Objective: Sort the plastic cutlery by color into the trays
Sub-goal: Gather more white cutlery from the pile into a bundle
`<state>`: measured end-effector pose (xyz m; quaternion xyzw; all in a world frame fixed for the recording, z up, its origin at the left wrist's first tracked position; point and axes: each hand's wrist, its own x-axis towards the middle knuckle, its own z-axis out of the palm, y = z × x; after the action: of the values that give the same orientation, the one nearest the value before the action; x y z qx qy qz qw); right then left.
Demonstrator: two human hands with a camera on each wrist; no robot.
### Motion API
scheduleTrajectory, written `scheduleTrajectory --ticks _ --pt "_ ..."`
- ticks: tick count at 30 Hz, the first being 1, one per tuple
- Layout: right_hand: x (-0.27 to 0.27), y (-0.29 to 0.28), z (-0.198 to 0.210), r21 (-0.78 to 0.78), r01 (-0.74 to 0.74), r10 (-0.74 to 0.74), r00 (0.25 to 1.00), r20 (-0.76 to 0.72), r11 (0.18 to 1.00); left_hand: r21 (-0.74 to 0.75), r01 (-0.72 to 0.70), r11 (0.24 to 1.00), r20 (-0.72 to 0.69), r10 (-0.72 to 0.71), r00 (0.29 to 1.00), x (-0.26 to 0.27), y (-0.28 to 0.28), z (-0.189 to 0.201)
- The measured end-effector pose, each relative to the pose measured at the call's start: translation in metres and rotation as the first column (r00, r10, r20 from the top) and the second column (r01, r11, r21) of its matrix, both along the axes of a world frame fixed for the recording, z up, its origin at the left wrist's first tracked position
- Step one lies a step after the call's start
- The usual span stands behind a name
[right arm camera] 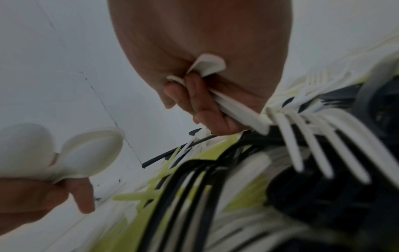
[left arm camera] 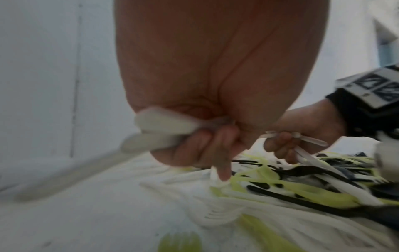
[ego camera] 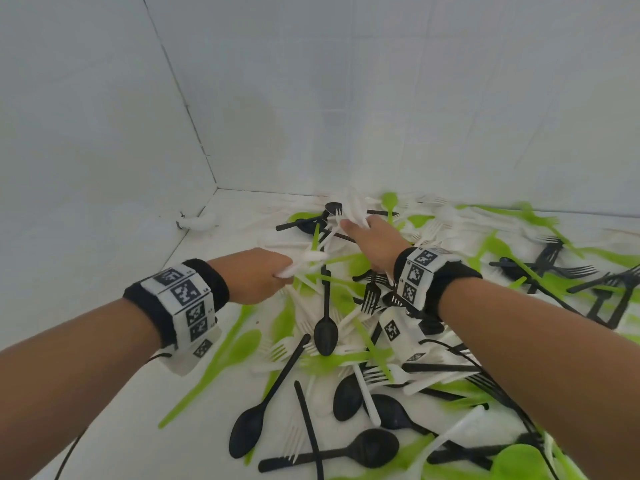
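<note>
A heap of white, green and black plastic cutlery [ego camera: 363,341] covers the white floor. My left hand [ego camera: 256,275] grips a bundle of white spoons [left arm camera: 164,129], whose bowls also show in the right wrist view as white spoons [right arm camera: 92,153]. My right hand [ego camera: 372,237] reaches farther into the heap and grips several white pieces [right arm camera: 233,105], a spoon bowl [right arm camera: 208,65] sticking out of the fist. White pieces [ego camera: 349,209] stand up beyond its fingers. No tray is in view.
White walls meet in a corner [ego camera: 216,188] at the back left. A small white object [ego camera: 197,221] lies near that corner. Black spoons [ego camera: 325,332] and green spoons [ego camera: 239,344] lie under my wrists. Bare floor [ego camera: 145,393] is at the left.
</note>
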<state>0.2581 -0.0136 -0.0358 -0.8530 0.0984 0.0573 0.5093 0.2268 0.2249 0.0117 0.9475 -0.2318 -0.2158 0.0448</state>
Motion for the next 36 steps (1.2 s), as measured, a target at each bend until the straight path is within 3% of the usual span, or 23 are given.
scheduleTrajectory --ticks 5,12,14,18,24,30,33,36 --pt "0.003 -0.005 0.000 0.017 0.058 -0.057 0.997 -0.041 0.998 -0.141 -0.247 0.959 0.114 0.264 0.958 0.034 -0.003 -0.019" --pt "-0.002 -0.007 -0.002 0.125 0.089 -0.076 0.991 -0.109 0.988 -0.176 -0.285 0.942 0.112 0.307 0.945 0.064 -0.048 -0.043" --pt "-0.006 -0.011 0.000 0.077 0.049 -0.044 0.997 -0.063 0.996 -0.216 -0.315 0.924 0.061 0.335 0.940 0.069 -0.054 -0.044" --pt "-0.006 -0.018 0.002 0.078 0.052 -0.051 0.999 -0.012 0.996 -0.365 -0.382 0.849 -0.049 0.393 0.918 0.066 -0.052 -0.034" --pt "-0.006 -0.012 0.010 0.170 0.176 -0.179 0.984 0.002 0.970 -0.442 -0.511 0.738 -0.238 0.453 0.859 0.043 -0.034 -0.009" --pt "-0.018 -0.001 0.018 0.238 0.152 -0.167 0.985 0.044 0.959 -0.647 -0.508 0.569 -0.179 0.534 0.826 0.000 -0.002 0.006" --pt "-0.026 0.006 0.023 0.324 0.144 -0.163 0.986 0.034 0.935 -0.676 -0.490 0.550 -0.233 0.472 0.851 -0.022 0.004 0.004" --pt "-0.033 0.013 0.026 0.434 0.175 -0.188 0.982 -0.013 0.884 -0.712 -0.521 0.471 -0.360 0.392 0.846 -0.037 0.000 0.005"
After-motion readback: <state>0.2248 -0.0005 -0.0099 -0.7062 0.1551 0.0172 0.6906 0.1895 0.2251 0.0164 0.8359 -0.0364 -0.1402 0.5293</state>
